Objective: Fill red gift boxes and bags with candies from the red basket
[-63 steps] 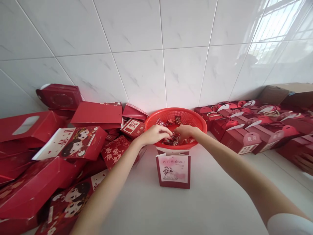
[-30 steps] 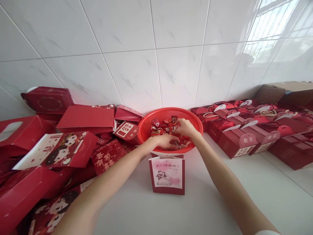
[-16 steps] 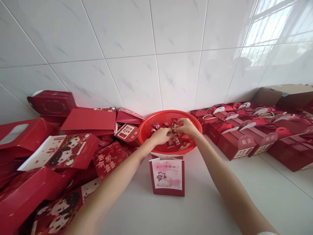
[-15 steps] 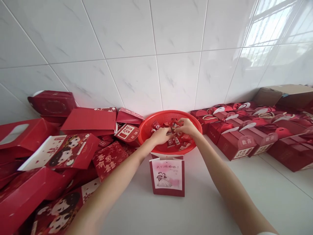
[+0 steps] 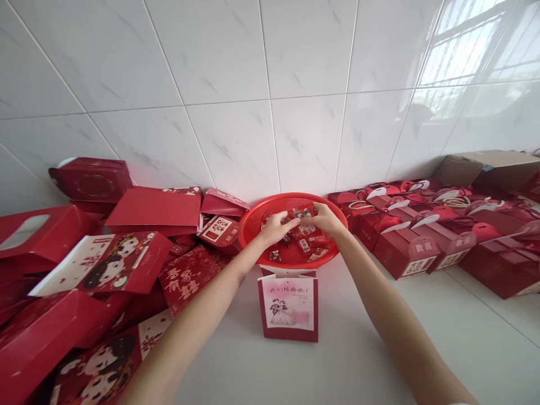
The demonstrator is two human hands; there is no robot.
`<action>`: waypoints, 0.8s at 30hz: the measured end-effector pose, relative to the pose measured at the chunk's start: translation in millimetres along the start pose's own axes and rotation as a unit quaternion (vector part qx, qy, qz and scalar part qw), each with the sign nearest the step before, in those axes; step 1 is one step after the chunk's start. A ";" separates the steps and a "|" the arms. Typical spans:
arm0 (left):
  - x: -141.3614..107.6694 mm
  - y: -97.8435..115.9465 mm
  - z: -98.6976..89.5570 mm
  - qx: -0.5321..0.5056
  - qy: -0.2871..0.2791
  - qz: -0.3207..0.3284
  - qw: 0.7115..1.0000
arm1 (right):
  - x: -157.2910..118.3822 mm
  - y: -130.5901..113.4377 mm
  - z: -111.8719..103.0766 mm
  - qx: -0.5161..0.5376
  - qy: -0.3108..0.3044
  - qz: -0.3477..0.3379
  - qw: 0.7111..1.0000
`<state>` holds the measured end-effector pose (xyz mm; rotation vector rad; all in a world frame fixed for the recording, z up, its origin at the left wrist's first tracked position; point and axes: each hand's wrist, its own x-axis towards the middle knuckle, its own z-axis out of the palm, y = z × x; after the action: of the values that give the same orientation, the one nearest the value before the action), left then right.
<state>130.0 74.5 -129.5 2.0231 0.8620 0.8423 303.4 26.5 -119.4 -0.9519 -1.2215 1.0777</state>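
Observation:
A red plastic basket stands against the wall with several wrapped candies lying in it. Over its middle, my left hand and my right hand are close together with fingers bent inward. A small bunch of red-wrapped candies is pinched between them; how many pieces each hand has is hidden. Just in front of the basket, an upright dark red gift bag with a printed couple on a pink-and-white card stands with its top open. Neither hand touches it.
At left lies a heap of red gift boxes and bags, tilted and overlapping. Rows of closed red boxes with handles stand at right, a brown carton behind them. A white tiled wall rises behind the basket.
Both hands have risen slightly from among the candies, with a bunch of them now showing between the fingers. More of the basket's contents shows below. The gift bag stays in place.

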 end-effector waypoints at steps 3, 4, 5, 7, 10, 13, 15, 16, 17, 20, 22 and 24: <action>-1.3 -0.8 1.0 -0.044 -0.037 0.006 0.998 | -0.1 -2.3 0.5 0.042 0.037 0.009 0.998; -1.7 -1.0 1.1 -0.053 -0.051 0.004 0.997 | 0.2 -3.2 0.6 0.056 0.048 0.009 0.997; -2.0 -0.9 1.0 -0.059 -0.062 0.004 0.996 | 0.4 -4.1 0.8 0.070 0.052 0.008 0.996; -2.0 -0.2 0.4 -0.066 -0.068 0.013 0.995 | 0.7 -6.0 1.5 0.092 0.045 0.013 0.995; -1.0 2.2 0.2 -0.063 -0.048 0.054 0.995 | 0.9 -7.6 3.0 0.133 0.046 0.024 0.990; -0.1 3.9 1.2 -0.044 -0.034 0.093 0.994 | 3.0 -6.3 2.1 0.177 0.106 0.023 0.978; 0.4 3.1 1.1 0.004 -0.049 0.086 0.995 | 6.6 -3.9 -0.7 0.194 0.158 0.014 0.968; 0.8 2.2 0.5 0.041 -0.064 0.073 0.994 | 9.0 -2.5 -2.7 0.199 0.185 0.007 0.962; 1.3 1.0 -0.4 0.081 -0.082 0.060 0.992 | 11.6 -0.9 -4.9 0.205 0.214 0.000 0.955; 5.4 -1.8 -1.9 0.170 -0.151 0.038 0.973 | 18.9 3.5 -10.7 0.219 0.291 -0.017 0.931; 10.8 -1.9 0.9 0.204 -0.199 0.039 0.958 | 22.2 5.7 -12.8 0.224 0.318 -0.021 0.921; 18.0 -0.3 8.1 0.238 -0.241 0.038 0.940 | 24.1 7.2 -13.8 0.226 0.332 -0.020 0.916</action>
<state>146.2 85.8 -128.9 2.5426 0.7500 0.1461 316.8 51.7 -122.3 -0.8200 -0.4034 0.8427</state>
